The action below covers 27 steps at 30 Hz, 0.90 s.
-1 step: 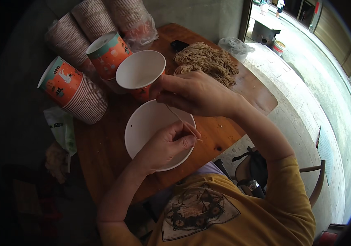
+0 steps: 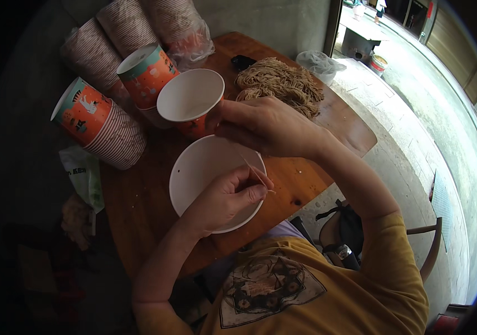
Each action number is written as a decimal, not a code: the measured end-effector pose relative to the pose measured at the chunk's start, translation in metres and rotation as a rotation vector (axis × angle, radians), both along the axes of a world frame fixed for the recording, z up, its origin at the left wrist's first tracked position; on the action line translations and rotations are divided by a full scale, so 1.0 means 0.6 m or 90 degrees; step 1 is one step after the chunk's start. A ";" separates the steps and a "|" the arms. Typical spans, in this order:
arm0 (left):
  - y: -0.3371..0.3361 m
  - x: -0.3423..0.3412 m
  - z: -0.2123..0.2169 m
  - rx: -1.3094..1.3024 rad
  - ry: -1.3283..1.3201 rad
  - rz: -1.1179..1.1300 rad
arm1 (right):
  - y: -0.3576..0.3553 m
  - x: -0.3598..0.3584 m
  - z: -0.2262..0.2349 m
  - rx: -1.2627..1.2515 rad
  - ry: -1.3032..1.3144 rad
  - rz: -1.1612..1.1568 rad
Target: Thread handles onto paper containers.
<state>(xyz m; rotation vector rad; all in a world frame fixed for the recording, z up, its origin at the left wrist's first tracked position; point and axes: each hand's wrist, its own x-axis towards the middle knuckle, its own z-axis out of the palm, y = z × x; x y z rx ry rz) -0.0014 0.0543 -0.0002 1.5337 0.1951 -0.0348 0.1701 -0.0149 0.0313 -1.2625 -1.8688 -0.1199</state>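
My left hand [image 2: 224, 196] rests over a white paper bowl [image 2: 194, 167] on the wooden table [image 2: 138, 206], its fingers pinched on a thin pale strand [image 2: 256, 174]. The strand runs up to my right hand [image 2: 266, 125], which pinches its upper end just above the bowl. My right fingertips are close to the rim of a tilted orange paper cup [image 2: 190, 96] with a white inside. Behind my right hand lies a heap of tan dry noodles [image 2: 280, 82].
Stacks of patterned paper cups [image 2: 102, 125] lie at the table's left and back; another stack [image 2: 180, 25] is in clear plastic. A crumpled clear bag [image 2: 316, 60] and a small dark object [image 2: 242, 61] sit at the far edge. A wooden chair [image 2: 428, 245] stands at the right.
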 end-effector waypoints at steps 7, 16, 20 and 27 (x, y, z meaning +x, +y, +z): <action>-0.002 0.007 0.007 -0.031 0.040 -0.024 | -0.019 0.037 -0.050 -0.104 0.050 -0.119; 0.010 0.012 -0.009 -0.147 0.016 -0.004 | -0.148 -0.066 -0.095 -0.162 0.340 -0.168; 0.006 0.015 -0.007 -0.156 0.022 -0.006 | -0.155 -0.092 -0.121 -0.151 0.428 -0.196; 0.012 0.017 -0.010 -0.156 0.035 0.005 | -0.161 -0.100 -0.126 -0.201 0.494 -0.229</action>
